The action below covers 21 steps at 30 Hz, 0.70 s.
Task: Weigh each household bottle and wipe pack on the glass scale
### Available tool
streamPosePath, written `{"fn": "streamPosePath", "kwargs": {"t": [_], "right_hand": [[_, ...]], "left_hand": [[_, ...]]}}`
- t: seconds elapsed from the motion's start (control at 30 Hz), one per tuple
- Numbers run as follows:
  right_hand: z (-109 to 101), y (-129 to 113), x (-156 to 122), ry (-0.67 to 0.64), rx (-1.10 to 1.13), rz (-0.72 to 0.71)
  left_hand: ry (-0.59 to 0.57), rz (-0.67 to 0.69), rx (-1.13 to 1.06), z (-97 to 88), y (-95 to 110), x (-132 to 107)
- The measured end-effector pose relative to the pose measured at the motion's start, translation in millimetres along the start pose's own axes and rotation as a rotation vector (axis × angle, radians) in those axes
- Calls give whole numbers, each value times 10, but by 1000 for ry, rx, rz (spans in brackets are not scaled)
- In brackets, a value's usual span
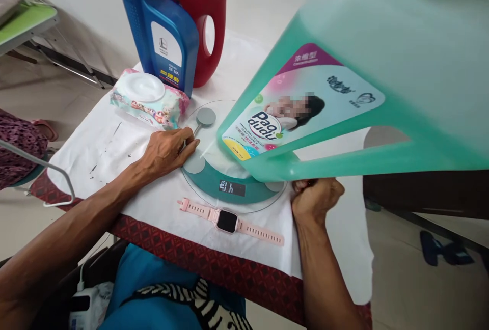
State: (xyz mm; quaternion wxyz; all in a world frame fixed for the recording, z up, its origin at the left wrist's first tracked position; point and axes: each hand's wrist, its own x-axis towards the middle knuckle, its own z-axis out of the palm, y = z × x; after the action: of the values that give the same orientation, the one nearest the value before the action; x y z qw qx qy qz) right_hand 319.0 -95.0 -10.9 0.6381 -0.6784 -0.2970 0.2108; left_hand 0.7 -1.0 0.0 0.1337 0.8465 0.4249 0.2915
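Green jug [332, 70] looks set on scale [204, 174], display [232, 188] lit, so that bit's prob. done; blue btl [168, 34] & red btl [194, 1] off-scale, far left of worktop [160, 197]; L hand [168, 149] at scale's left edge, R hand [317, 197] curled near jug handle [344, 159], can't tell if either grip's holding.

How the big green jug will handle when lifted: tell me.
The jug is probably heavy: green liquid seems to fill much of it. It may slosh, given the paler space above. Its moulded handle suggests it is fairly stiff.
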Motion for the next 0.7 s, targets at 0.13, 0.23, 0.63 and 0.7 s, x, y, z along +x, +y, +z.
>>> {"fn": "streamPosePath", "kwargs": {"t": [0.13, 0.23, 0.63, 0.7], "right_hand": [[-15, 35, 55, 12, 19, 20], [-35, 48, 73, 11, 17, 32], [-41, 125, 80, -7, -12, -81], [-54, 128, 76, -12, -39, -73]], "left_hand": [[38, 25, 10, 2, 1, 7], [48, 35, 6, -3, 6, 15], [65, 84, 8, 18, -3, 34], [64, 88, 4, 13, -5, 30]]}}
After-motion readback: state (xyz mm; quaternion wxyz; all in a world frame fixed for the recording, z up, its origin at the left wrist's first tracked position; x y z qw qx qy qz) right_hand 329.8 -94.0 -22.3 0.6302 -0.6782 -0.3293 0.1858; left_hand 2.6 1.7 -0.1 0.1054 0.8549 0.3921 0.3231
